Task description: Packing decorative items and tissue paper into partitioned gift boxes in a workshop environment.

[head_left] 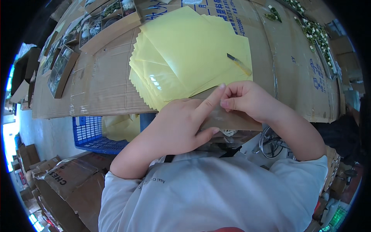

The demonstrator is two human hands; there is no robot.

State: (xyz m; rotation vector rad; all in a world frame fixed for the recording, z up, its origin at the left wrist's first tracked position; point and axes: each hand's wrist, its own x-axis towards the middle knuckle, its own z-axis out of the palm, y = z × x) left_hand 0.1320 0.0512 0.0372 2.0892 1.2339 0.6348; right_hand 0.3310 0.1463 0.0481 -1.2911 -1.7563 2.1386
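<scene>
A fanned stack of glossy yellow sheets (193,50) with zigzag edges lies in front of me. My left hand (185,118) rests at the stack's near edge, index finger stretched out and thumb apart; its other fingers are mostly hidden. The index fingertip comes right up to my right hand (247,100). There, thumb and curled fingers are pinched together by the near right part of the stack; what they hold, if anything, is too small to make out. A slim craft knife (239,63) with a yellowish handle lies on the top sheet, just beyond the right hand.
Flattened cardboard (104,83) covers the table. Boxes of speckled eggs (91,29) stand far left, and white-flowered sprigs (317,33) lie far right. Below the table's left edge is a blue plastic basket (87,131) with yellow sheets inside. Cardboard boxes (73,178) stand lower left.
</scene>
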